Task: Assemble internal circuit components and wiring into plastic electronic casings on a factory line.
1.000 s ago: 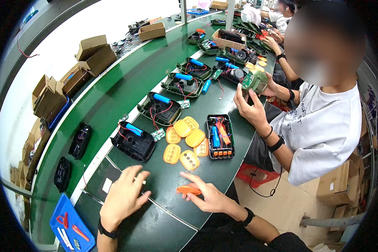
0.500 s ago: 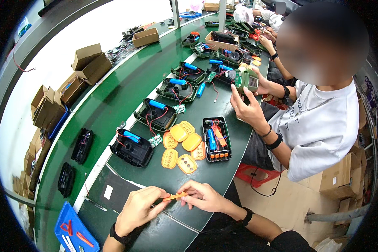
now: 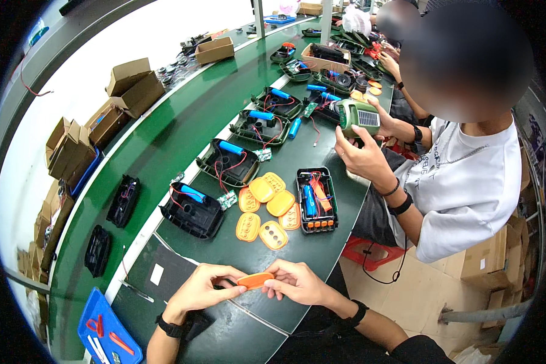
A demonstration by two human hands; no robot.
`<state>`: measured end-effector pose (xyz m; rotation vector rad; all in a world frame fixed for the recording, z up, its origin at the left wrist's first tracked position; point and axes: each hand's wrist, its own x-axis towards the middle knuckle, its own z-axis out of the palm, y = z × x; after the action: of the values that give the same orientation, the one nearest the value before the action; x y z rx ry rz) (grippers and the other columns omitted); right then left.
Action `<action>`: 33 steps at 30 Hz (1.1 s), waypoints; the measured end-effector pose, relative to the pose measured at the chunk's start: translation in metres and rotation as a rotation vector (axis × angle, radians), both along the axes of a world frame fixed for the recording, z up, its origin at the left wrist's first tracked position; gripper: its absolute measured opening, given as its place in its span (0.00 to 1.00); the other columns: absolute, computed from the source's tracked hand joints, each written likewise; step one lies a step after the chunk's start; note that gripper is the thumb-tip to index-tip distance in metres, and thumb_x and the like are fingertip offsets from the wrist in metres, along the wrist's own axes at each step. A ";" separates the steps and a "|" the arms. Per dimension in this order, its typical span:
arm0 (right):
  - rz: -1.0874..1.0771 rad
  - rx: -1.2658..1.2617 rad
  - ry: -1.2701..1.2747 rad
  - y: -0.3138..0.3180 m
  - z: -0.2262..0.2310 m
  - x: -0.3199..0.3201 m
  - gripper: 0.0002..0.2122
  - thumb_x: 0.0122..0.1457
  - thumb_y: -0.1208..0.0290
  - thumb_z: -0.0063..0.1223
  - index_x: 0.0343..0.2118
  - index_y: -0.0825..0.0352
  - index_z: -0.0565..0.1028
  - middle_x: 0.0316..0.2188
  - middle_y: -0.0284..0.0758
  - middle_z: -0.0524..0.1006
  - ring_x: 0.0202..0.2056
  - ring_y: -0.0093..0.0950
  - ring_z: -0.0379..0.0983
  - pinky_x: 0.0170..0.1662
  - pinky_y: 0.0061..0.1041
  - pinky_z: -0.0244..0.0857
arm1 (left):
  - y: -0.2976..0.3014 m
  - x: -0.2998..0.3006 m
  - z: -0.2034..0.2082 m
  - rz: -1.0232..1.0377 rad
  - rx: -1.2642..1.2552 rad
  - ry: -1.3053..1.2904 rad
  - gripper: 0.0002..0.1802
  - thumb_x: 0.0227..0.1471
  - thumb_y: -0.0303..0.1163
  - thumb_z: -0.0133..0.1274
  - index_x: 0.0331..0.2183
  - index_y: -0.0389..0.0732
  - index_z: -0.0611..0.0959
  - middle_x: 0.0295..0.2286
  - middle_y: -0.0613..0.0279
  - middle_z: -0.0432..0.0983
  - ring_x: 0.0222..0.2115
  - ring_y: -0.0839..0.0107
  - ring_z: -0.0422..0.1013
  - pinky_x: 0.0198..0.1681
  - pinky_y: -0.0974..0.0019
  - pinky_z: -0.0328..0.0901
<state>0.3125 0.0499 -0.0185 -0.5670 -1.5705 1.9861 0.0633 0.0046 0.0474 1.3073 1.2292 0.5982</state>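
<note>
An orange rounded flat cover (image 3: 255, 281) is held above the near edge of the bench, its smooth face tilted toward me. My left hand (image 3: 203, 290) pinches its left end between thumb and fingers. At the opposite end, my right hand (image 3: 298, 284) grips it the same way. Beyond them lies a loose group of similar yellow-orange covers (image 3: 279, 204), some showing holes. To their right is an open black casing (image 3: 326, 197) with a blue battery, wires and a row of orange buttons. On their left sits a black shell (image 3: 194, 221) with a blue battery and a small circuit board.
A blue tray (image 3: 86, 316) with red and white pieces stands at the lower left, near a thin pen-like tool (image 3: 138, 293). More green-black shells (image 3: 239, 173) line the bench beside a green belt (image 3: 158, 142). At right, a co-worker holds a green device (image 3: 363, 118).
The orange cover has turned from nearly edge-on to showing its broad smooth face, with both hands still on it. The co-worker's green device has turned, showing more of its panel.
</note>
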 end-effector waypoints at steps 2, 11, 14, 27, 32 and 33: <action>0.010 0.000 -0.020 0.001 0.002 0.000 0.08 0.68 0.74 0.49 0.45 0.72 0.70 0.32 0.35 0.80 0.31 0.19 0.77 0.30 0.18 0.70 | 0.000 -0.004 0.000 -0.066 0.070 0.047 0.15 0.53 0.27 0.64 0.44 0.35 0.84 0.32 0.63 0.83 0.28 0.82 0.75 0.31 0.78 0.70; -0.027 -0.030 0.015 0.000 0.000 0.000 0.07 0.67 0.76 0.48 0.44 0.73 0.70 0.35 0.41 0.81 0.33 0.23 0.78 0.31 0.20 0.71 | -0.001 0.005 0.003 0.178 0.046 -0.054 0.11 0.51 0.23 0.64 0.39 0.31 0.85 0.30 0.59 0.83 0.29 0.80 0.77 0.32 0.77 0.72; -0.024 -0.028 0.016 0.000 -0.001 -0.001 0.06 0.67 0.76 0.48 0.44 0.73 0.70 0.35 0.41 0.81 0.34 0.23 0.78 0.31 0.20 0.72 | -0.002 0.001 0.001 0.159 0.033 -0.051 0.11 0.51 0.22 0.64 0.38 0.30 0.85 0.30 0.59 0.83 0.29 0.80 0.78 0.32 0.78 0.72; -0.012 -0.050 0.010 0.000 -0.001 -0.001 0.09 0.68 0.76 0.48 0.47 0.74 0.69 0.38 0.42 0.80 0.38 0.24 0.78 0.32 0.21 0.72 | 0.000 0.004 0.005 0.128 0.110 -0.023 0.12 0.52 0.23 0.64 0.40 0.30 0.85 0.32 0.59 0.83 0.30 0.78 0.77 0.34 0.76 0.73; -0.012 -0.047 0.003 0.000 0.000 -0.001 0.09 0.68 0.76 0.48 0.47 0.74 0.69 0.39 0.42 0.80 0.38 0.25 0.78 0.32 0.21 0.72 | 0.001 0.002 0.005 0.110 0.122 0.049 0.11 0.51 0.23 0.64 0.39 0.32 0.86 0.32 0.58 0.83 0.32 0.77 0.77 0.35 0.75 0.73; -0.011 -0.042 0.003 0.000 -0.001 -0.001 0.09 0.68 0.76 0.48 0.47 0.74 0.69 0.39 0.41 0.80 0.38 0.25 0.78 0.32 0.21 0.72 | 0.000 0.002 0.006 0.110 0.122 0.048 0.11 0.51 0.23 0.64 0.39 0.32 0.86 0.32 0.58 0.83 0.32 0.77 0.77 0.35 0.75 0.73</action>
<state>0.3115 0.0500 -0.0200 -0.5879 -1.5237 2.0156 0.0652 0.0051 0.0534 1.3684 1.3274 0.7333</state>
